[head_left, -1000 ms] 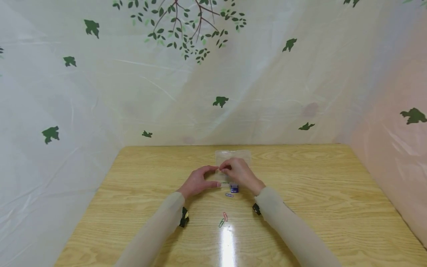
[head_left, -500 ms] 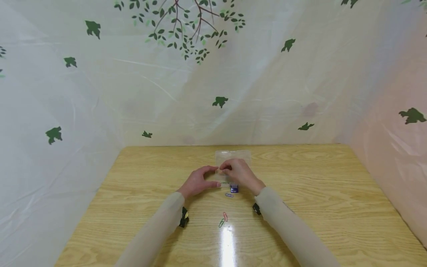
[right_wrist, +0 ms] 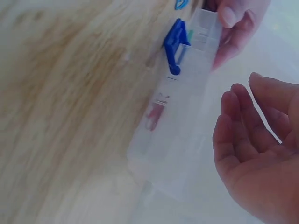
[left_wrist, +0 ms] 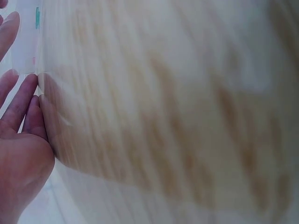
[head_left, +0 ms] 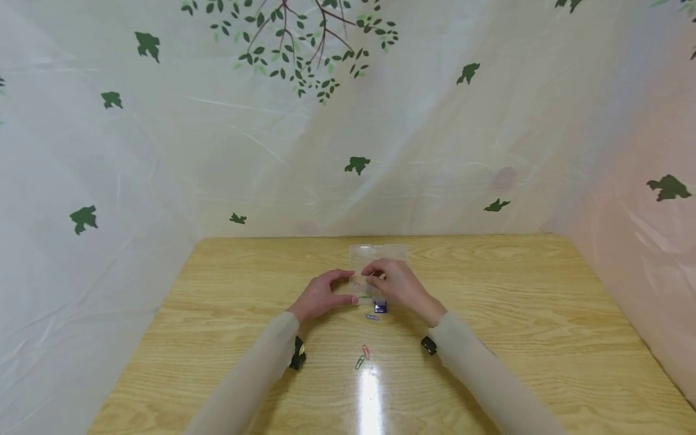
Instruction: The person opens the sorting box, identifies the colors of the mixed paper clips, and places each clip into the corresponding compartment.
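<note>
Grips the clear box (right_wrist: 187, 121) by its left end with the left hand (head_left: 319, 296), near the desk's (head_left: 228, 272) far edge; curves the released right hand (head_left: 401, 284) above, partly blocking the lid (head_left: 361, 257). Faces a blue latch (head_left: 380, 307), blue clip (head_left: 372, 317), then red clip (head_left: 366, 352) and green clip (head_left: 359, 362) toward the near edge.

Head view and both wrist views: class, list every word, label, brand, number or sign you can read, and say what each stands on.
No text can be read in any view.
Clear box: none readable; any small marks are too blurred.
Blue clasp: none readable.
Black wrist camera: too small to tell.
Back curtain: printed plant pattern, no lettering visible.
</note>
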A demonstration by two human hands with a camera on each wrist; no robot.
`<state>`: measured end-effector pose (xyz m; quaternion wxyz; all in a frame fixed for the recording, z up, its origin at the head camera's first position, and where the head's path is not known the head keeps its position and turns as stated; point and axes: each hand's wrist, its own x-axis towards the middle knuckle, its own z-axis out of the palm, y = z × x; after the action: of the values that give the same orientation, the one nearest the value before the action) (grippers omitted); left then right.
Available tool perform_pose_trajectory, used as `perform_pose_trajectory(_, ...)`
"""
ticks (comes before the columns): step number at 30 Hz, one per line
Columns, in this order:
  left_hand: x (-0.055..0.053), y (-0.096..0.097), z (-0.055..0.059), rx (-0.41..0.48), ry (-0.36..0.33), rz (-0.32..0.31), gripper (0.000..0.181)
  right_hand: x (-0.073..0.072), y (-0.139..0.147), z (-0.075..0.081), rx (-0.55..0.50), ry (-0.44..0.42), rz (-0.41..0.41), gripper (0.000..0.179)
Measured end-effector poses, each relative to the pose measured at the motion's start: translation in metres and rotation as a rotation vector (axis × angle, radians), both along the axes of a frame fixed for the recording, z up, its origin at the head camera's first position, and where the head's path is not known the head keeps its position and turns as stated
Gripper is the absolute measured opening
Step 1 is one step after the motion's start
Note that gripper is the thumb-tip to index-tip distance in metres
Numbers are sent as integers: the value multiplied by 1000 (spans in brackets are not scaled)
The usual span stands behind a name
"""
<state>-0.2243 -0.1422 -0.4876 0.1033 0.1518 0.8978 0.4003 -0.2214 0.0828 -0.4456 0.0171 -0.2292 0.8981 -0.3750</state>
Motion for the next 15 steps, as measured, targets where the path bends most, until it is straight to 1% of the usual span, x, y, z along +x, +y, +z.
perform_pose_trajectory(7,0,-1,0,21,-8,-3,66,14,12,5,-61,-7,47,16)
perform_pose_trajectory(11,-1,-1,-1,19,-14,3,66,26,18,8,-94,-12,93,16)
perform_pose_trajectory(15,-2,-2,-2,16,-12,2,66,38,22,7,-109,-21,132,16)
